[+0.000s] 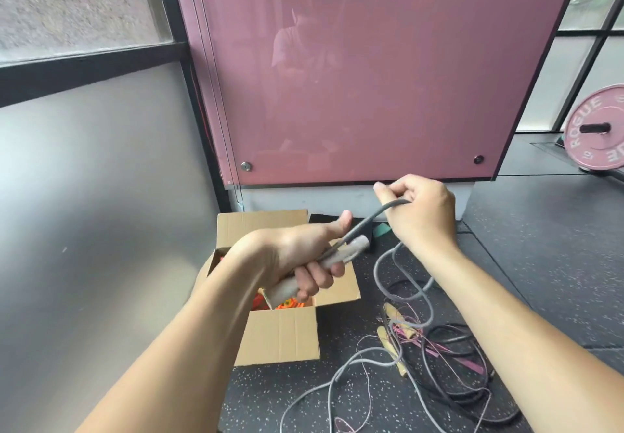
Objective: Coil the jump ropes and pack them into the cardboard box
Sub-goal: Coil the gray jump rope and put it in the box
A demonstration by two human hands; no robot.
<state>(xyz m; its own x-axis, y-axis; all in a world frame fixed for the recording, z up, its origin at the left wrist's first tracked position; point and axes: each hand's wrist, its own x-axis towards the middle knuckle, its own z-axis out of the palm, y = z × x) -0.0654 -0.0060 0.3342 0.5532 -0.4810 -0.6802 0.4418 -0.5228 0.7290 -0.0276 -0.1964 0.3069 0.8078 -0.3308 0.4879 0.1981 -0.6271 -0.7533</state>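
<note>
Two-handed coiling under way, judging by the grips. Faces a glossy pink panel (371,78) standing on a speckled black floor (540,280), with frosted glazing to the left. Sets the cardboard box (280,334) open on that floor just below the left hand, flaps spread, presumably so a finished coil can drop straight in; already contains something orange (287,304), likely a packed rope. Leaves a tangle of loose ropes (439,341), grey, black and thin pink, on the floor right of the box and outside it. Holds the grey jump rope (378,213) above the box: left hand (297,257) with fingers (317,277) clamped round the grey handles (337,257), seemingly both together, thumb up, serving as the anchor for the loops. Pinches the cord in the right hand (418,213), fingers curled tight on it, raised and apart from the left, likely to draw slack for the next loop. Trails the remaining cord down to the tangle. Reads "ROGUE" on the pink weight plate (597,129) at far right; shows no legible print on the box.
</note>
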